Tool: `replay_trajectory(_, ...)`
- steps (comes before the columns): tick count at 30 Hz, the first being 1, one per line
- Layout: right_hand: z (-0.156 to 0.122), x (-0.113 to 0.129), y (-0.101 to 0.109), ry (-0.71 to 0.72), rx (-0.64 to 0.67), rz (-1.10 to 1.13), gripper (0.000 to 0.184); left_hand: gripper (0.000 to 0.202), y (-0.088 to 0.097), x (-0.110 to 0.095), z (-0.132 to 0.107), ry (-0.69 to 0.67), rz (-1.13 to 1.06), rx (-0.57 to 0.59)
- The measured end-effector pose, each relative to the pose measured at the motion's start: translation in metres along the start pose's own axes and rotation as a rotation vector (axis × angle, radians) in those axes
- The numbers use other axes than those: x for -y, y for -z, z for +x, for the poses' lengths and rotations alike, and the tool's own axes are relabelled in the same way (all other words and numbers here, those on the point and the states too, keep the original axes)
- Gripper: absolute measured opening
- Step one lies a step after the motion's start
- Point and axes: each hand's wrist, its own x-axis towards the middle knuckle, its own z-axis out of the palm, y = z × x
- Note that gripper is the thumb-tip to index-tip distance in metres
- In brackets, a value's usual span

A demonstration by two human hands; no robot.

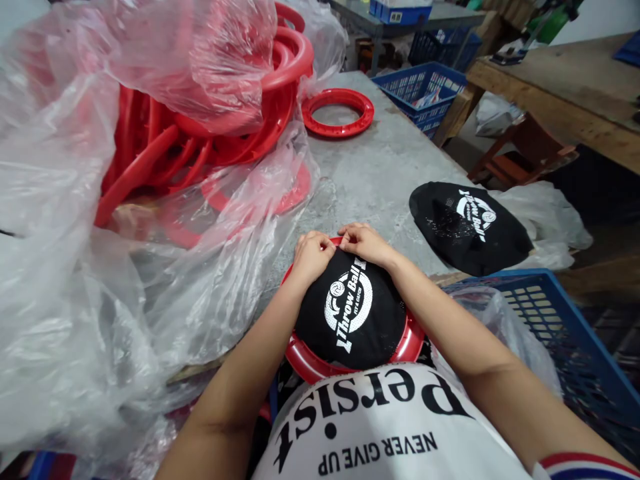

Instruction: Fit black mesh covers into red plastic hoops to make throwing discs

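A red plastic ring (413,343) rests against my body at the table's near edge. A black mesh cloth (350,313) with white "Throw Ball" print is stretched over it. My left hand (313,255) and my right hand (365,241) meet at the far rim of the ring. Both pinch the cloth's edge there with fingers curled closed. A stack of the same black printed cloths (467,227) lies on a clear plastic bag to the right.
A big clear plastic bag (75,220) full of red rings (150,153) fills the left of the grey table (385,167). One loose red ring (338,112) lies farther back. Blue crates (565,333) stand at my right and behind the table; a wooden bench stands far right.
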Motion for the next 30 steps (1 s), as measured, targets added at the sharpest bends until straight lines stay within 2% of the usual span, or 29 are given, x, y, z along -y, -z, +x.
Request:
replay_trajectory(15,-0.0021,0.0035,0.0009,0.043,-0.011,-0.013,0.008,0.011,-0.0009,-0.0001,-0.001,0.008,0.01,-0.014)
replay_trajectory(30,-0.004,0.01,0.0024,-0.001,-0.005,-0.046,0.009,0.012,-0.0007,-0.0013,-0.0018,0.02,0.003,-0.015)
